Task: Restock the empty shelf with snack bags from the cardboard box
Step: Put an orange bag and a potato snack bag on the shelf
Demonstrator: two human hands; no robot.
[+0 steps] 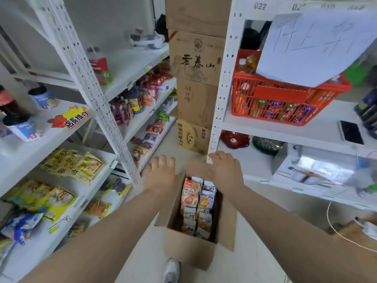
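An open cardboard box (189,252) stands on the floor in the aisle between two white racks. Several snack bags (196,203), orange, purple and white, stand upright in rows inside it. My left hand (161,172) hovers over the box's left flap with its fingers spread and nothing in it. My right hand (224,168) lies palm down on the far flap, close to the right rack's post, fingers apart and holding nothing. A mostly bare white shelf board (130,64) sits high on the left rack.
Left rack shelves hold yellow snack bags (73,164), bottles and packets. Stacked cardboard boxes (195,78) close the aisle's far end. On the right rack are a red basket (285,99), a phone (350,132) and a boxed pot (314,170). My white shoe (171,270) is beside the box.
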